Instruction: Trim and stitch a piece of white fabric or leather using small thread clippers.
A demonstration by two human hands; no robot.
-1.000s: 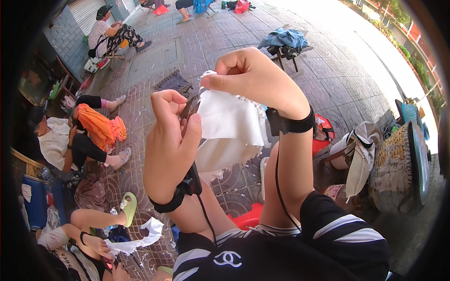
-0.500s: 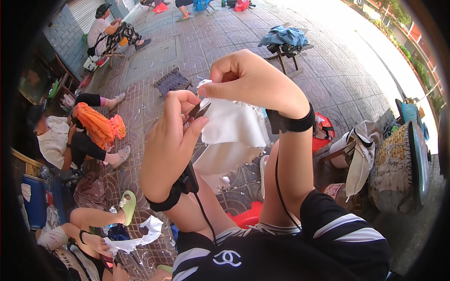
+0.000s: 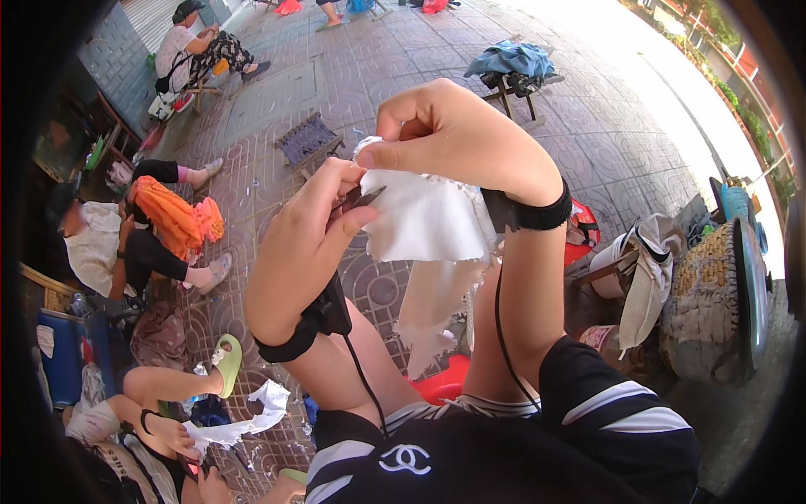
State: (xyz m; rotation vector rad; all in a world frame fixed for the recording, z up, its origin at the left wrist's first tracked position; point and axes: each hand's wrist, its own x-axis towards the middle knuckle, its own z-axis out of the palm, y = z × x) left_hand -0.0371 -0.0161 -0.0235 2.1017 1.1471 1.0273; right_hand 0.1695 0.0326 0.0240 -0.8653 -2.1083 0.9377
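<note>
Both hands are raised in front of me at a piece of white cloth with a frayed, ragged upper edge. My right hand pinches the cloth's top edge between thumb and fingers. Below it the cloth hangs down, with a longer thin, ragged part trailing between my knees. My left hand is closed around a small tool with a dark pointed metal tip; the fingers hide the rest of it. The tip lies against the cloth's upper left corner, and the left fingertips are close to the right thumb.
A red plastic object is between my legs. A folding stool stands ahead, another holds blue clothing. At right are a woven basket and a bucket. A co-worker at lower left holds white cloth; others sit farther left.
The cloth's hanging lower part has swung right and now drops lower. The right hand has risen slightly; the left hand has shifted a little left, its metal tip still at the cloth.
</note>
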